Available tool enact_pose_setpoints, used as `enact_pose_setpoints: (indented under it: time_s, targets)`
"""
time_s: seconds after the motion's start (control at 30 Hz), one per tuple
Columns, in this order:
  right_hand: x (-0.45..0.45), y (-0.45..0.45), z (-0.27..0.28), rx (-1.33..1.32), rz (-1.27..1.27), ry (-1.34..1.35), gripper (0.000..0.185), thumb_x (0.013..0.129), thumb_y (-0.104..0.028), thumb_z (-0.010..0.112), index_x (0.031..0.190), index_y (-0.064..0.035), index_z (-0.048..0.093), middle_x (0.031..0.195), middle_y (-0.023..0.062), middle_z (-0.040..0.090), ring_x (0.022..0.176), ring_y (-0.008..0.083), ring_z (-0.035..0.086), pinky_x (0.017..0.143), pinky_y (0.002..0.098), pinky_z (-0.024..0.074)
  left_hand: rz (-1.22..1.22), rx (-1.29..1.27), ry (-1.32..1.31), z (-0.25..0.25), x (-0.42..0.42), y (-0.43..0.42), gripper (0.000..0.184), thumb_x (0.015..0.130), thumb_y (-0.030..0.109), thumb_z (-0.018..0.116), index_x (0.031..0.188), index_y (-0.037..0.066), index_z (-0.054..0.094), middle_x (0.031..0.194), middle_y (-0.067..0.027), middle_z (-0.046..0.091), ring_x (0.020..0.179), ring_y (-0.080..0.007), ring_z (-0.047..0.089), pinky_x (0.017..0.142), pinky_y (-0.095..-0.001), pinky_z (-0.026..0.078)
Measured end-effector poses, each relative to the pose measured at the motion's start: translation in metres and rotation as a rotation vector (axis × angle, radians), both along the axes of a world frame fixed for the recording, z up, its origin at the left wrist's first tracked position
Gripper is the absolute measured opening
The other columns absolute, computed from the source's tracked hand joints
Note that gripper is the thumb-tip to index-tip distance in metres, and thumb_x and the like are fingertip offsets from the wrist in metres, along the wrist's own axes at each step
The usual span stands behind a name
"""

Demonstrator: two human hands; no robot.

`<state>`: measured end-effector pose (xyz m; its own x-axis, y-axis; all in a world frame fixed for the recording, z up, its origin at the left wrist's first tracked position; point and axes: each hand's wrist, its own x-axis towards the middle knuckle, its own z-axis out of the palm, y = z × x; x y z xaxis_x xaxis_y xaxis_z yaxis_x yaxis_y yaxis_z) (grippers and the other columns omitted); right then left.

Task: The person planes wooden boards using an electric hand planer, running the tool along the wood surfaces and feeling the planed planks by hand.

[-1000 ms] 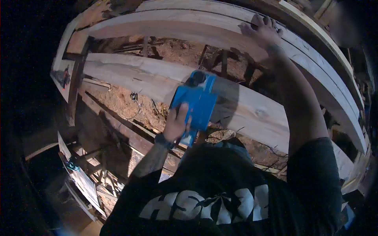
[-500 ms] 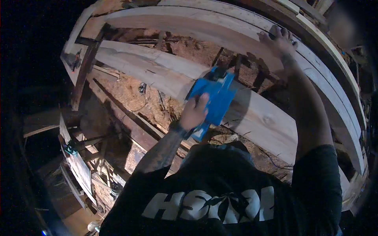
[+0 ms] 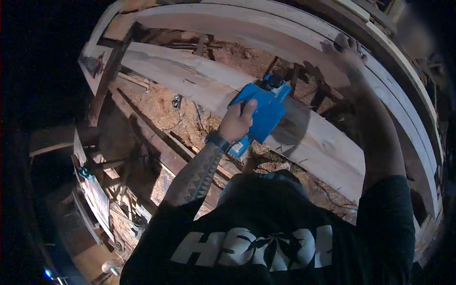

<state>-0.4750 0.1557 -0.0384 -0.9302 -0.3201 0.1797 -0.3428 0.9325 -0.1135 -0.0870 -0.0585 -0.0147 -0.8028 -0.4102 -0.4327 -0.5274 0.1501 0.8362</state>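
Observation:
My left hand (image 3: 236, 121) is closed round the rear handle of a blue electric hand planer (image 3: 263, 111). A dark watch or band is on that wrist. The planer lies across a pale wide plank (image 3: 190, 76), with its black front knob pointing away from me. Its underside is hidden. At the upper right my right hand (image 3: 349, 54) reaches to the curved planks (image 3: 285, 19), fingers apart over a seam between them. That hand is blurred by motion, and I see no tool in it.
Wood shavings (image 3: 154, 107) cover the ground between the timbers. A dark crosspiece (image 3: 108, 78) spans the left ends of the planks. A cable (image 3: 327, 192) runs near the lower right. Scrap wood (image 3: 97, 204) is piled at the lower left.
The view has shifted slightly, so the planks sit a little higher and further right. The planer, blurred before, is now sharper, still in my left hand. My right hand has become blurred.

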Motion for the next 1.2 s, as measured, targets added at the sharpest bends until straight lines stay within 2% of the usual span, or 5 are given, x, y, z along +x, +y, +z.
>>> enact_pose_setpoints:
  time_s: [0.23,0.43,0.57,0.83,1.2]
  targets:
    - [-0.001,0.006,-0.004,-0.005,-0.015,0.026,0.099,0.085,-0.085,0.049,0.161,-0.0223,0.035,0.168,0.0189,0.027,0.156,0.0375,0.025,0.120,0.0681,0.0131,0.221,0.071,0.037,-0.004,0.072,-0.033,0.055,0.105,0.053,0.054,0.108,0.000,0.067,0.089,-0.0067,0.067,0.071,-0.0126,0.058,0.062,-0.0314,0.049]
    - [0.004,-0.004,0.006,0.030,-0.018,-0.005,0.102,0.083,-0.086,0.049,0.160,-0.0204,0.037,0.167,0.0194,0.028,0.154,0.0383,0.028,0.119,0.0687,0.0167,0.065,-0.076,0.059,-0.025,-0.006,-0.056,0.057,0.104,0.055,0.055,0.105,-0.001,0.066,0.081,-0.0068,0.065,0.070,-0.0167,0.063,0.059,-0.0313,0.049]
    - [-0.006,0.005,0.001,-0.007,0.019,-0.039,0.100,0.083,-0.086,0.049,0.159,-0.0203,0.039,0.166,0.0187,0.030,0.154,0.0383,0.028,0.119,0.0683,0.0160,0.049,0.091,-0.021,0.001,-0.032,-0.054,0.058,0.105,0.057,0.052,0.102,0.000,0.064,0.075,-0.0042,0.062,0.066,-0.0128,0.059,0.056,-0.0302,0.049]
    - [0.001,0.004,0.004,0.024,-0.013,0.014,0.099,0.084,-0.085,0.049,0.159,-0.0221,0.039,0.168,0.0152,0.030,0.156,0.0370,0.024,0.119,0.0693,0.0154,0.189,0.081,0.035,-0.006,0.065,-0.055,0.053,0.107,0.055,0.048,0.100,0.004,0.062,0.065,-0.0006,0.055,0.050,-0.0093,0.049,0.047,-0.0264,0.042]
    - [-0.012,0.001,-0.007,-0.030,-0.012,0.015,0.094,0.085,-0.084,0.051,0.158,-0.0272,0.039,0.166,0.0181,0.032,0.154,0.0384,0.028,0.118,0.0715,0.0155,0.095,0.083,0.031,-0.002,-0.005,-0.076,0.051,0.108,0.053,0.048,0.099,0.004,0.062,0.065,-0.0015,0.054,0.048,-0.0101,0.048,0.044,-0.0281,0.041]
